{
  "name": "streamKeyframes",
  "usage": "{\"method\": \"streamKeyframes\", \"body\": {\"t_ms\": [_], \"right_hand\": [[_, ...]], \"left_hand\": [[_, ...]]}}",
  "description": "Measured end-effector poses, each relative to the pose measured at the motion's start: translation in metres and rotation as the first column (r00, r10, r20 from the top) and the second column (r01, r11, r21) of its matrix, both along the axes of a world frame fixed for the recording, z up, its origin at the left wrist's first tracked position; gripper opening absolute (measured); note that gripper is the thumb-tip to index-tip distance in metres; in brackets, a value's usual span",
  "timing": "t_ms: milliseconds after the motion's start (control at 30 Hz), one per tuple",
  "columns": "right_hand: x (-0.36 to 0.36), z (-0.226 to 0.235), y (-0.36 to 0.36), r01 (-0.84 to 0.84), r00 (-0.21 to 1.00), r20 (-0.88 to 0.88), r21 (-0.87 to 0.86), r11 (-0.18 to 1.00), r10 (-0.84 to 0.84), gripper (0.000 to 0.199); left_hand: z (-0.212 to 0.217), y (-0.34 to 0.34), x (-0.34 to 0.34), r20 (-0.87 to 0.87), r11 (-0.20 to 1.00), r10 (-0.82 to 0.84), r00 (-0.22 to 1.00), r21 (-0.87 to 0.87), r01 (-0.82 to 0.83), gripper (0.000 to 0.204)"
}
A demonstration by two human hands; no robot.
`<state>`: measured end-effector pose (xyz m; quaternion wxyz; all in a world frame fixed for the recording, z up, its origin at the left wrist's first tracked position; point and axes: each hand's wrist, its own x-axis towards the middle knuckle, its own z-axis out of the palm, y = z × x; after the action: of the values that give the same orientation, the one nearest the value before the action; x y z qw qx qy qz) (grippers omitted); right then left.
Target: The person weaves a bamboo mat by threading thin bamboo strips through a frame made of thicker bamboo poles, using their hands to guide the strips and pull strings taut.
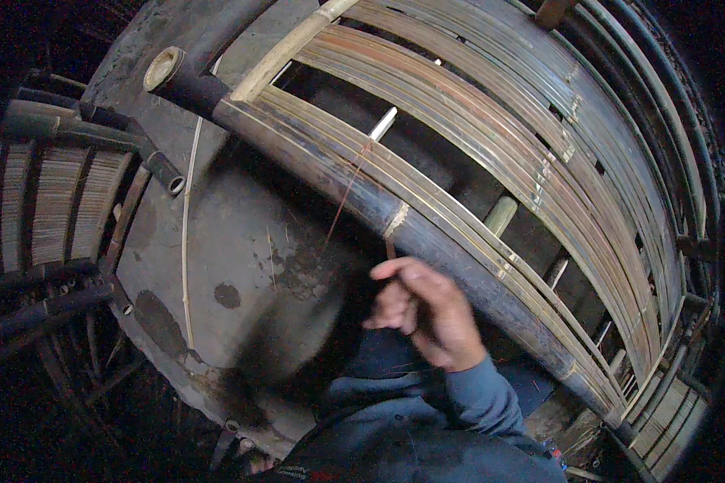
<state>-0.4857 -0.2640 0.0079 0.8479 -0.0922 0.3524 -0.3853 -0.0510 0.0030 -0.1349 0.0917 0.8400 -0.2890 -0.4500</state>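
My right hand (pixel 431 310), in a blue sleeve, is raised in front of my body beside the near edge of a slatted bamboo platform. Its fingers are curled and somewhat blurred; whatever may be in them is hidden. A thick dark bamboo pole (pixel 318 171) forms the near edge, with long split bamboo slats (pixel 467 125) running beyond it. From the nearest slats a thin reddish strip (pixel 346 197) hangs over the pole. A second brown strip (pixel 390 245) comes down just above my fingers; I cannot tell whether they touch it. My left hand is out of view.
A pale crosspiece (pixel 290 52) lies across the platform's far left end, by a cut bamboo end (pixel 163 69). On the stained grey floor (pixel 238 258) lies a long thin bamboo stick (pixel 187 241). Another slatted bamboo piece (pixel 52 201) stands at the left.
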Motion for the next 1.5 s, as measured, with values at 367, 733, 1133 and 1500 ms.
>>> {"method": "streamKeyframes", "body": {"t_ms": [367, 733, 1133, 1500], "right_hand": [[-0.007, -0.009, 0.01, 0.15, 0.975, -0.15, -0.11, 0.983, -0.166, 0.021], [-0.02, 0.021, -0.014, 0.048, 0.855, -0.458, -0.397, 0.917, -0.243, 0.028], [0.015, 0.03, -0.008, -0.198, 0.676, -0.519, -0.812, 0.55, -0.523, 0.026], [-0.008, 0.018, -0.01, -0.09, 0.732, -0.48, -0.771, 0.631, -0.483, 0.031]], "left_hand": [[0.028, -0.102, -0.054, -0.096, 0.912, 0.059, 0.994, -0.399, -0.092, 0.061], [0.044, -0.269, -0.228, -0.844, 0.772, 0.217, 0.49, -0.159, -0.616, 0.032], [0.008, -0.01, 0.089, 0.617, 0.967, 0.249, 0.746, -0.114, -0.229, 0.039], [0.065, -0.278, -0.237, -0.676, 0.829, 0.039, 0.736, -0.39, -0.402, 0.032]]}}
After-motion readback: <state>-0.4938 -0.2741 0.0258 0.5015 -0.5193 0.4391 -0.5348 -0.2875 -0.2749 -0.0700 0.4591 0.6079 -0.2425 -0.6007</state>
